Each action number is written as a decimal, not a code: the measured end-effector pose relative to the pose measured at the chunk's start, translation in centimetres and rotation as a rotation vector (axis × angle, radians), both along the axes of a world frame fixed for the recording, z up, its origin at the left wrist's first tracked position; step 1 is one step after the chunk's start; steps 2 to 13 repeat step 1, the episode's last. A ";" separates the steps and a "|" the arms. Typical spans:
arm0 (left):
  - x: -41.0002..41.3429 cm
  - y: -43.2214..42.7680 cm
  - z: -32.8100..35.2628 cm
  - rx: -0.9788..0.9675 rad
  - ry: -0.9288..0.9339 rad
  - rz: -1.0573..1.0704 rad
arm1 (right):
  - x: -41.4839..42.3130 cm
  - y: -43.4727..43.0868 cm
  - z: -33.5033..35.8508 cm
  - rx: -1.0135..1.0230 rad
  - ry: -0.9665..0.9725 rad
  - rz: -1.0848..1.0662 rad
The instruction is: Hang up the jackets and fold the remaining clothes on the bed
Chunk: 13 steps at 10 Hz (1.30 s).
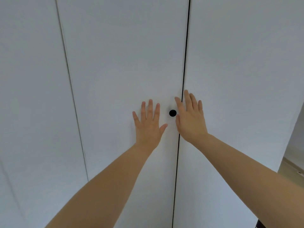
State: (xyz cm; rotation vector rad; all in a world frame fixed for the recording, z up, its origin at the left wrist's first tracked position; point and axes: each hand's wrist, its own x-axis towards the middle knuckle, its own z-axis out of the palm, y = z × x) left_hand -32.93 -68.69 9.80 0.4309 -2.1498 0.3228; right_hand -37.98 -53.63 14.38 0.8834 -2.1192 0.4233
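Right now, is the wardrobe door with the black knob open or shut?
Shut or nearly so: the door lies level with its neighbour, only a thin dark seam between them; no interior shows.

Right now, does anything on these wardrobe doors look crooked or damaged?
Nothing looks damaged. The right seam, beside the black knob, shows as a dark gap, unlike the faint left seam, so those doors may not be fully shut.

Flat white doors (123, 63) ahead; only a black knob (172, 113) between the hands.

Bottom corner — dark striped thing (259, 225) cut off.
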 end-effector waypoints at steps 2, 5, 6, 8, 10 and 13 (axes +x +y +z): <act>1.9 -0.2 2.4 -0.092 0.030 0.012 | 3.6 0.2 4.0 -0.245 -0.186 0.222; 1.9 -0.2 2.4 -0.092 0.030 0.012 | 3.6 0.2 4.0 -0.245 -0.186 0.222; 1.9 -0.2 2.4 -0.092 0.030 0.012 | 3.6 0.2 4.0 -0.245 -0.186 0.222; 1.9 -0.2 2.4 -0.092 0.030 0.012 | 3.6 0.2 4.0 -0.245 -0.186 0.222; 1.9 -0.2 2.4 -0.092 0.030 0.012 | 3.6 0.2 4.0 -0.245 -0.186 0.222; 1.9 -0.2 2.4 -0.092 0.030 0.012 | 3.6 0.2 4.0 -0.245 -0.186 0.222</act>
